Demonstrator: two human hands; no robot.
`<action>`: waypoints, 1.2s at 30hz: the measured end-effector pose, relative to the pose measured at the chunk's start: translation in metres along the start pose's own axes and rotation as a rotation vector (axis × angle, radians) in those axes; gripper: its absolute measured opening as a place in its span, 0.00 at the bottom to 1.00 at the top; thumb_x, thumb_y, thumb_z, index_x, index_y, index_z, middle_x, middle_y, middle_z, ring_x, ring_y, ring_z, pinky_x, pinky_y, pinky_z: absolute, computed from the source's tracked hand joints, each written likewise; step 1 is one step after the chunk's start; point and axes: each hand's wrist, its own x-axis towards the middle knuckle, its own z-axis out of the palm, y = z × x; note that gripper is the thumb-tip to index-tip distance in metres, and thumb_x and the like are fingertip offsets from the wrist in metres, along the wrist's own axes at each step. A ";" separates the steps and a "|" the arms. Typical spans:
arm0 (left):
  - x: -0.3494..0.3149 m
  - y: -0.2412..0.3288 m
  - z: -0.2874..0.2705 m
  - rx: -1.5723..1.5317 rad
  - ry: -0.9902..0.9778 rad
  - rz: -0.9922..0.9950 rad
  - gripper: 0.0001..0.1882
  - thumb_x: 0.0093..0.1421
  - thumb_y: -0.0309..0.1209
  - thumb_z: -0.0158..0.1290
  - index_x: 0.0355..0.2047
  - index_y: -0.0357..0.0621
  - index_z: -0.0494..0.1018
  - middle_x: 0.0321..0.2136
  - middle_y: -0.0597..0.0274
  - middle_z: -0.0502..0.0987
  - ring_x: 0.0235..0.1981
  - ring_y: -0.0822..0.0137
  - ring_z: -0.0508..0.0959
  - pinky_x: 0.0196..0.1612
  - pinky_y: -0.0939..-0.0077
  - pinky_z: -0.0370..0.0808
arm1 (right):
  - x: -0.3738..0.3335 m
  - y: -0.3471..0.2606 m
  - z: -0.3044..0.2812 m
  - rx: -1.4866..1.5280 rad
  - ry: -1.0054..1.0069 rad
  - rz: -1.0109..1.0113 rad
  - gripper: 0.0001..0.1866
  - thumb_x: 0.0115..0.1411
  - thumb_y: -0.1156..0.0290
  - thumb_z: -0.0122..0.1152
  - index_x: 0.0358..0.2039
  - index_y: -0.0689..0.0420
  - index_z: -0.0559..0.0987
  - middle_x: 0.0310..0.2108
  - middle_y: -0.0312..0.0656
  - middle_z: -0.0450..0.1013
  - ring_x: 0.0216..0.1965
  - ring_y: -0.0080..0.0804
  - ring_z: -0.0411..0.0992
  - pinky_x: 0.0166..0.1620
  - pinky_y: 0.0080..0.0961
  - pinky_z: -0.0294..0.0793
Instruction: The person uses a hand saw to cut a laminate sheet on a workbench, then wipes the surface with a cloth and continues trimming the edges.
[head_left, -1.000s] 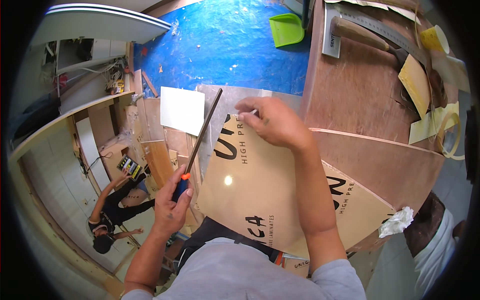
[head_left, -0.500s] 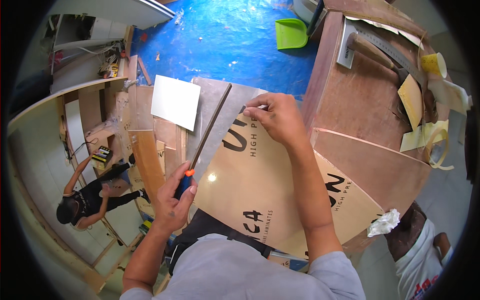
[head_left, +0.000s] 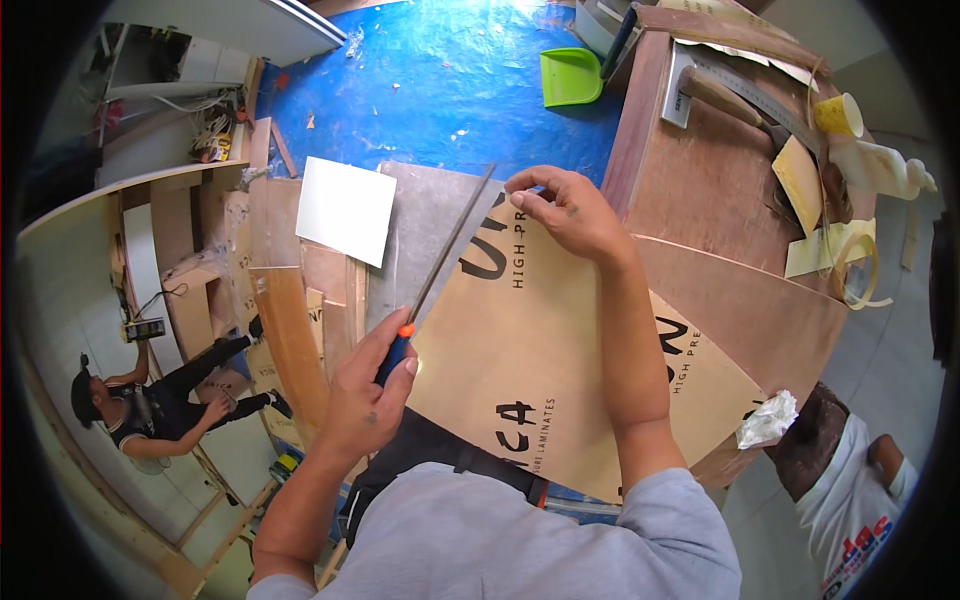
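My left hand (head_left: 375, 385) is closed round the blue and orange handle of a long, narrow metal file (head_left: 452, 245). The file slants up and away, close along the left edge of a tan laminate sheet (head_left: 520, 335) with black lettering. At the far end of that edge, my right hand (head_left: 560, 210) has thumb and index finger brought together on the sheet's edge; the exact contact is small and partly hidden. My right forearm crosses over the sheet. Under the file lies a grey board (head_left: 415, 215), with a white square panel (head_left: 347, 212) beside it.
A wooden work surface (head_left: 720, 180) at right bears a metal square (head_left: 680, 100), a tape roll (head_left: 838, 115) and scraps. A green dustpan (head_left: 572, 78) lies on blue floor sheeting (head_left: 430, 80). One person (head_left: 150, 410) is at left, another (head_left: 850, 480) at lower right.
My right hand has slid farther along the sheet's edge, away from me. The file in my left hand has shifted right and tilted more. The person at left has moved an arm.
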 end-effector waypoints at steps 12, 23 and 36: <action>0.005 0.031 0.012 0.292 -0.040 0.075 0.26 0.65 0.19 0.52 0.64 0.36 0.68 0.41 0.45 0.80 0.37 0.55 0.81 0.44 0.67 0.77 | -0.003 -0.013 0.003 -0.098 0.038 -0.016 0.10 0.57 0.70 0.66 0.38 0.60 0.85 0.34 0.46 0.82 0.33 0.38 0.79 0.39 0.34 0.77; 0.006 0.066 0.019 0.597 -0.148 0.003 0.30 0.62 0.18 0.50 0.65 0.37 0.64 0.43 0.40 0.76 0.38 0.40 0.78 0.43 0.51 0.75 | 0.001 0.005 0.013 -0.066 0.105 -0.082 0.09 0.55 0.73 0.66 0.35 0.63 0.85 0.29 0.42 0.81 0.27 0.27 0.76 0.36 0.29 0.77; 0.077 -0.012 0.022 0.492 -0.110 -0.164 0.25 0.61 0.24 0.48 0.61 0.36 0.70 0.45 0.36 0.81 0.49 0.40 0.81 0.53 0.54 0.76 | 0.005 0.007 0.008 -0.118 0.015 -0.142 0.12 0.59 0.71 0.67 0.41 0.61 0.83 0.33 0.41 0.80 0.30 0.26 0.75 0.36 0.27 0.76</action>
